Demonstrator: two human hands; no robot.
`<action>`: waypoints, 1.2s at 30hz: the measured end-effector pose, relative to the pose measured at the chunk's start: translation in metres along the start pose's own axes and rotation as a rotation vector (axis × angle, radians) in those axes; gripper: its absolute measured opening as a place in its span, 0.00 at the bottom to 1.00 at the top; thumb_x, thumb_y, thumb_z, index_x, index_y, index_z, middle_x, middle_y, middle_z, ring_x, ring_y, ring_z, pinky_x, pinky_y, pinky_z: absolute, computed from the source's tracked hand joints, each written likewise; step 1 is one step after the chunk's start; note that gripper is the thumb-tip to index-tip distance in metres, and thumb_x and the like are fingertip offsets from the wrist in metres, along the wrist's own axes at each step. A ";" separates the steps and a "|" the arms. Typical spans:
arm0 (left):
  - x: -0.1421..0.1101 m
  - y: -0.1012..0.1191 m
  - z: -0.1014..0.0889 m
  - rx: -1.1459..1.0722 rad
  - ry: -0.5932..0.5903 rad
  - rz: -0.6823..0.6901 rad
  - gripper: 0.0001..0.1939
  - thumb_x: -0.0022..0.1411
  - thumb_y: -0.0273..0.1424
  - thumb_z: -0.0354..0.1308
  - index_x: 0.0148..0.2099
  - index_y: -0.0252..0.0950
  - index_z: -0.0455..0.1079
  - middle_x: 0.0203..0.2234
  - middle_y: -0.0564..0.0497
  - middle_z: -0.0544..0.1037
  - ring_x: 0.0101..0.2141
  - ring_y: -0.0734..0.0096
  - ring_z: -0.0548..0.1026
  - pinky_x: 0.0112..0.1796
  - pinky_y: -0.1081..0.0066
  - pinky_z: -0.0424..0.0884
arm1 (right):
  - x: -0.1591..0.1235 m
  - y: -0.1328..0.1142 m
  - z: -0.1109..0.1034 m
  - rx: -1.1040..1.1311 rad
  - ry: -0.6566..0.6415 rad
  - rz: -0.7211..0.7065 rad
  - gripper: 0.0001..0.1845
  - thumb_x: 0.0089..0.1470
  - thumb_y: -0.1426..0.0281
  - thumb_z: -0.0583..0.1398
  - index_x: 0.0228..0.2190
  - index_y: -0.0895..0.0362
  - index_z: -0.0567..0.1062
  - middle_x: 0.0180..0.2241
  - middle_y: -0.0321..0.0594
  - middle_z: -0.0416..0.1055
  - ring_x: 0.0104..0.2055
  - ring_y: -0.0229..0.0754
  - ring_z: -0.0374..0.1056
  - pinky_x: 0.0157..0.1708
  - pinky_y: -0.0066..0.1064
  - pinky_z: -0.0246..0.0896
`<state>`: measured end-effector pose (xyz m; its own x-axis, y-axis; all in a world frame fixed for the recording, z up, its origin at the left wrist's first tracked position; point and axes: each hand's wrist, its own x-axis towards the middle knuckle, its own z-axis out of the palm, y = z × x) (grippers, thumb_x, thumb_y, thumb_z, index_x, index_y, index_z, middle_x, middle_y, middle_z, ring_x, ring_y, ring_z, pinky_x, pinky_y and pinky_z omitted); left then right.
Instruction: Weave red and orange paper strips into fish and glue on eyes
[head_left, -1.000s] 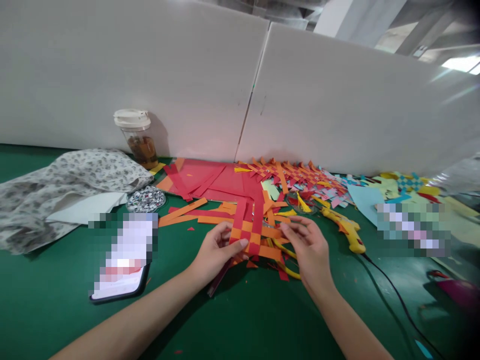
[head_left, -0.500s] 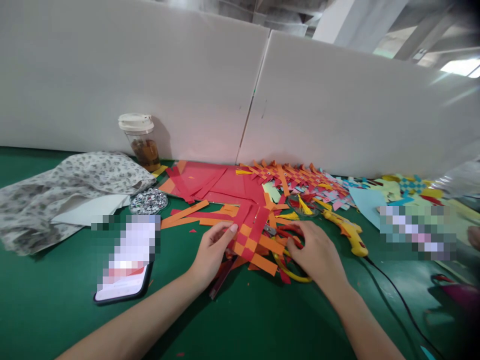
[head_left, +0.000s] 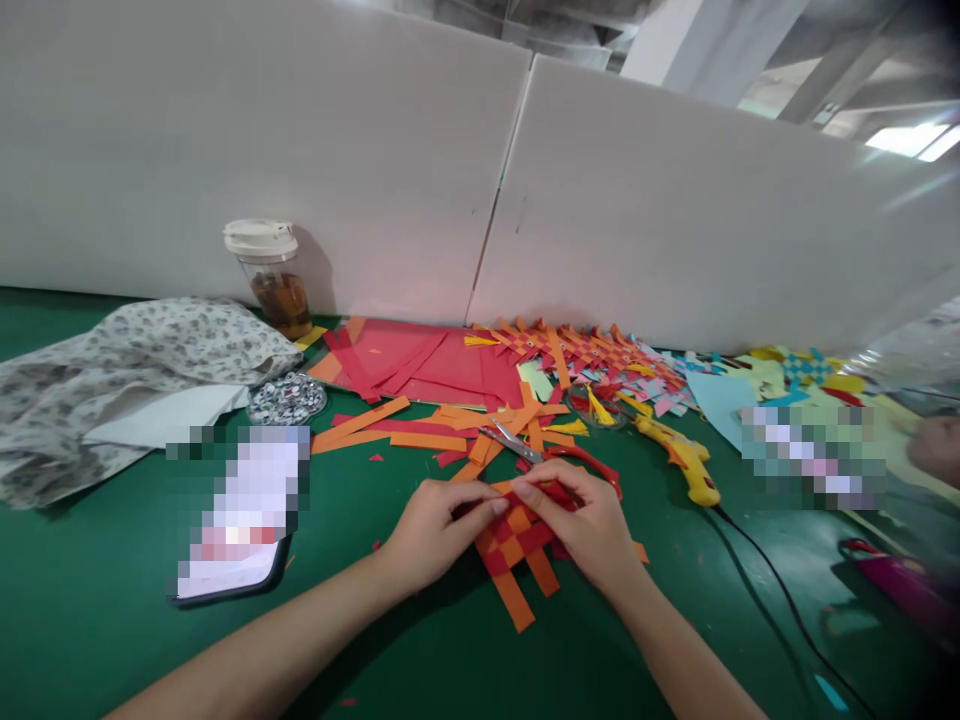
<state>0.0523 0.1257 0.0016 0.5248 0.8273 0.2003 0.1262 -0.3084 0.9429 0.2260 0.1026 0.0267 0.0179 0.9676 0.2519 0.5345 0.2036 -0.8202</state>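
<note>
A red-and-orange woven paper piece (head_left: 513,540) is pinched along its upper edge by both hands. My left hand (head_left: 442,530) grips that edge from the left, thumb on top. My right hand (head_left: 581,515) holds it from the right, its thumb near the left fingertips. Loose orange strip ends hang toward me from the lower side. Just beyond the fingers lie red-handled scissors (head_left: 517,445) with their blades pointing away to the left; part of the handles is behind my right hand. Cut orange paper strips (head_left: 427,440) lie past my left hand.
Red paper sheets (head_left: 480,370) and a pile of woven pieces (head_left: 585,350) lie by the white partition. A yellow glue gun (head_left: 679,455) with a black cord is right. Left are a phone (head_left: 240,520), a lidded cup (head_left: 274,280) and patterned cloth (head_left: 150,345). Another person's hand (head_left: 937,450) shows far right.
My right hand has left the scissors, which now lie on the table, and has joined my left on the woven paper. The piece has come nearer and turned.
</note>
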 end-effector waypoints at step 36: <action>0.011 -0.008 -0.004 -0.623 0.443 -0.199 0.09 0.52 0.35 0.61 0.28 0.34 0.67 0.18 0.57 0.69 0.20 0.80 0.65 0.23 0.79 0.61 | 0.015 0.021 -0.019 0.496 0.668 0.068 0.22 0.47 0.65 0.62 0.45 0.53 0.66 0.41 0.40 0.72 0.44 0.41 0.69 0.45 0.37 0.63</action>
<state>0.0537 0.1389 -0.0032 0.1410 0.9897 -0.0241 -0.3810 0.0767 0.9214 0.2531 0.1186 0.0228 0.6178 0.7197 0.3168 0.0828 0.3411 -0.9364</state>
